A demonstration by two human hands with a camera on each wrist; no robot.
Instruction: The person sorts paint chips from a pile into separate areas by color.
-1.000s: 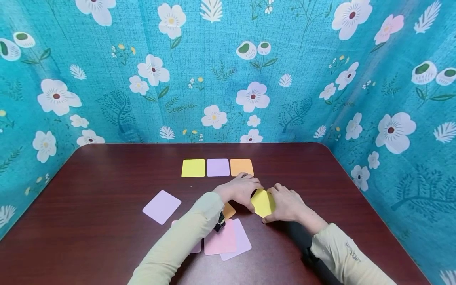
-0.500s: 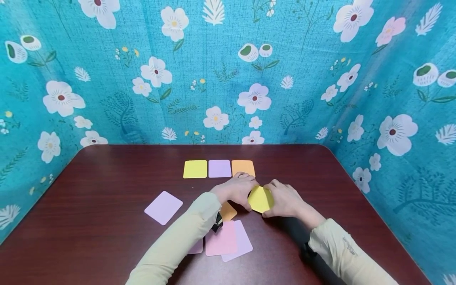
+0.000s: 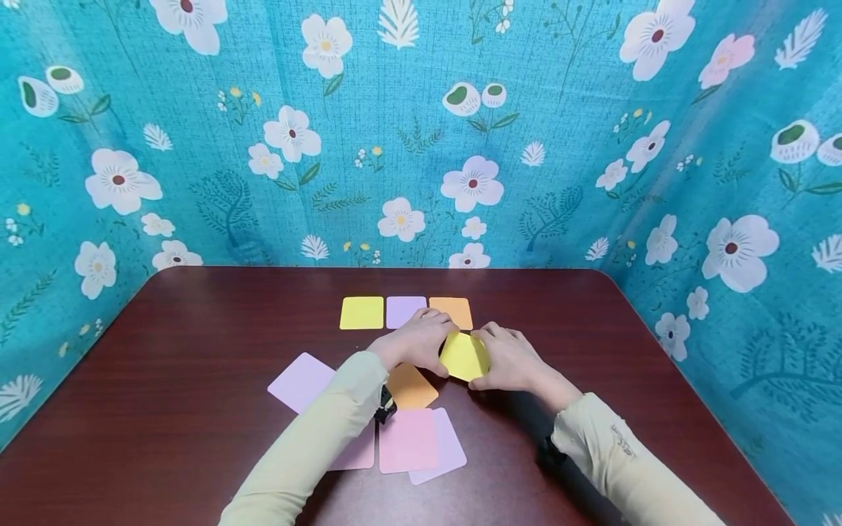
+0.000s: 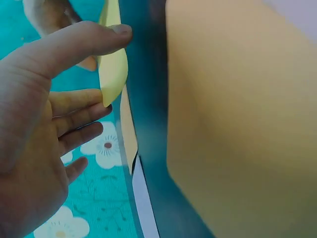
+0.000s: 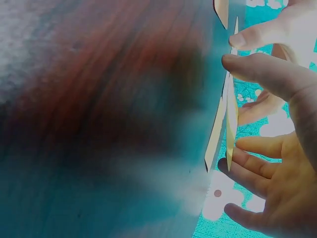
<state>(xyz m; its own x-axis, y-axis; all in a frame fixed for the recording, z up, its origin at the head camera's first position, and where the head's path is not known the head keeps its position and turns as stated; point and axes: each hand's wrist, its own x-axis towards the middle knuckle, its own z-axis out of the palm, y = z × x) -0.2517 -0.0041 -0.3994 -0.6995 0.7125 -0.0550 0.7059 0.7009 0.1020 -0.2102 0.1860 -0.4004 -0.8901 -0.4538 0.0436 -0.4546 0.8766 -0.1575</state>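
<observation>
A square yellow card (image 3: 464, 356) is held by its edges between both hands, slightly bent, low over the dark table (image 3: 224, 321). My left hand (image 3: 419, 340) pinches its left side; in the left wrist view the thumb lies near one edge of the yellow card (image 4: 115, 69) and the index finger touches its corner. From the opposite side my right hand (image 3: 509, 359) grips the card with thumb and fingers. In the right wrist view the yellow card (image 5: 231, 131) shows nearly edge-on. Just behind the hands lies an orange card (image 3: 454, 314), end of a row.
That row also has a lilac card (image 3: 401, 311) and another yellow card (image 3: 361, 313). Nearer me lie a tilted orange card (image 3: 413, 387), a pink card (image 3: 408, 442) overlapping a lilac one (image 3: 451, 453), and a second pink card (image 3: 358, 451) partly under the left sleeve. A tilted lilac card (image 3: 299, 380) lies left.
Both hands have shifted left and slightly away from me, carrying the yellow card toward the row. More of the tilted orange card now shows beside the left forearm.
</observation>
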